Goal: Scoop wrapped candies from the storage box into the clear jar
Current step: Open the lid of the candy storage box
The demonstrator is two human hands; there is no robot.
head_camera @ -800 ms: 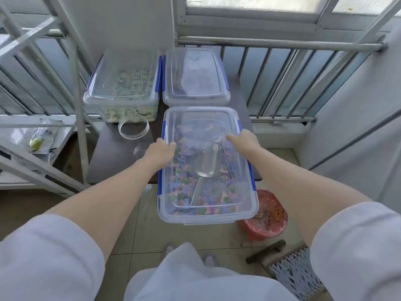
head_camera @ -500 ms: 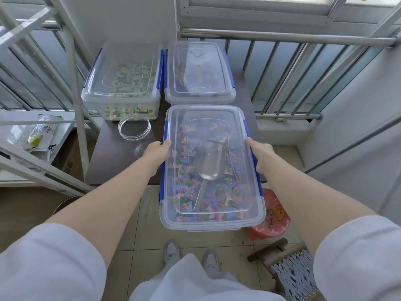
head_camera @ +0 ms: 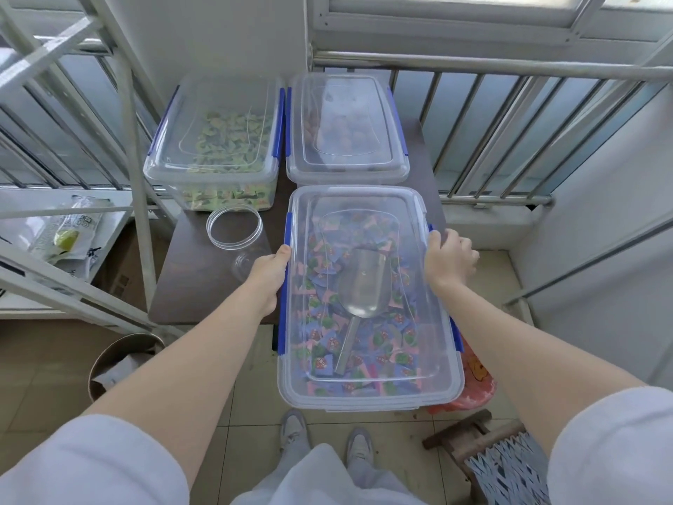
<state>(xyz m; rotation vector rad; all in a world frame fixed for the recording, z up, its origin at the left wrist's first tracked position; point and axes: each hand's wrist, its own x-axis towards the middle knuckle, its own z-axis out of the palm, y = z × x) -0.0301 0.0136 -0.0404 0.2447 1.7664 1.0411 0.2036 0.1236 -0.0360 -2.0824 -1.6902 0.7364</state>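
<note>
— Balcony railings ring a small dark table [head_camera: 204, 286]; what sits at its left?

— At the far left, a box of green-wrapped sweets [head_camera: 215, 147] with its lid on, and just in front of it the clear jar [head_camera: 235, 227], open and lying tilted toward the camera.

— And the left hand [head_camera: 271, 275]?

— Pressed against the left edge of the storage box [head_camera: 368, 297], thumb up by the blue latch. Whether the fingers curl under the rim, I cannot tell.

— What's inside?

— Wrapped candies [head_camera: 320, 344] in blue, pink and green, with a metal scoop [head_camera: 360, 286] lying on them (all seen through the closed clear lid). The box juts past the table's near edge.

— Behind it?

— A second lidded box [head_camera: 346, 125], holding something brownish.

— The right hand [head_camera: 449, 256]?

— Curled over the box's right rim, well apart from the left, the box between them.
</note>
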